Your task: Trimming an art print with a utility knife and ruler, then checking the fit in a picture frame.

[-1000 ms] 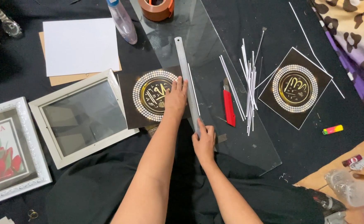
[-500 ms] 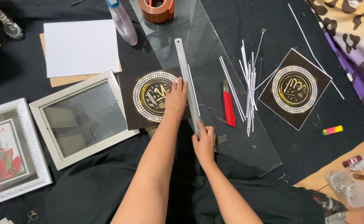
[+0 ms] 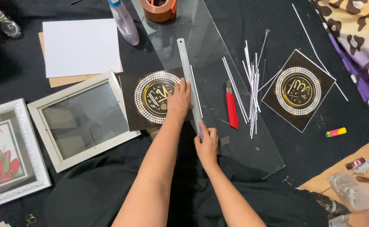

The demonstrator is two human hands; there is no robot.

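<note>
Steel ruler (image 3: 189, 80) pressed flat on glass sheet (image 3: 235, 138) by left hand (image 3: 178, 100), fingers spread; right hand (image 3: 206, 142) fingers clenched at ruler's near end; black square gold-emblem card (image 3: 150, 98) beside.

White paper (image 3: 81, 47), empty frame (image 3: 83, 119), red cutter (image 3: 232, 110), spray bottle (image 3: 124, 22)

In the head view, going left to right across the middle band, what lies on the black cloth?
Framed flower picture → empty white frame → black-and-gold round print → left hand → steel ruler → red utility knife → bundle of white strips → second round print → small multicoloured lighter.
</note>
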